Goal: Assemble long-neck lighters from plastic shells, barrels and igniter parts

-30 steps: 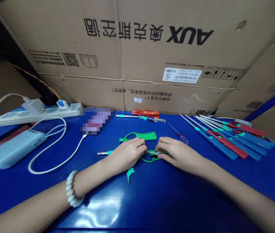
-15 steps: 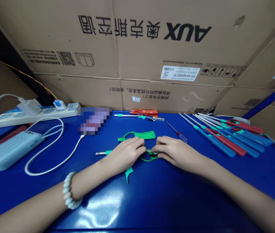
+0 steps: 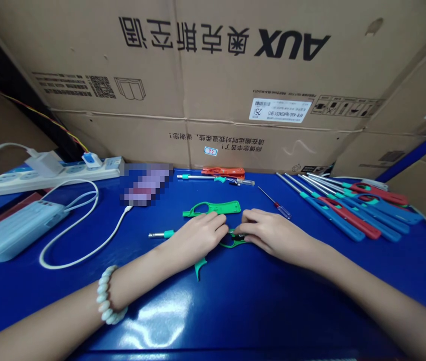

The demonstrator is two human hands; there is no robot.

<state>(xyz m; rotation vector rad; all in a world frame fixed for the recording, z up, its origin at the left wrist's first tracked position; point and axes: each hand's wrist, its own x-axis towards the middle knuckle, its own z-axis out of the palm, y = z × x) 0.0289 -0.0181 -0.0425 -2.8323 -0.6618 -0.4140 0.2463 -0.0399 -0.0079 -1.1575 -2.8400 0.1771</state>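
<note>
My left hand [image 3: 197, 239] and my right hand [image 3: 269, 233] lie side by side on the blue table [image 3: 235, 301], both closed on a green lighter body [image 3: 231, 242] with a long metal nozzle [image 3: 158, 234] sticking out to the left. My fingertips pinch at its middle and hide most of it. A loose green shell half [image 3: 213, 207] lies just behind my hands. A small teal trigger piece [image 3: 199, 266] lies under my left wrist. A small screwdriver [image 3: 275, 203] rests behind my right hand.
A row of several blue and red long-nozzle lighters [image 3: 348, 208] lies at the right. An orange lighter [image 3: 222, 173] lies by the cardboard boxes [image 3: 216, 85] at the back. A power strip [image 3: 54, 170], a power bank [image 3: 13, 230] and a white cable [image 3: 85, 250] occupy the left.
My right hand has slid a little to the left along the green body, nearer my left hand. The view has shifted slightly.
</note>
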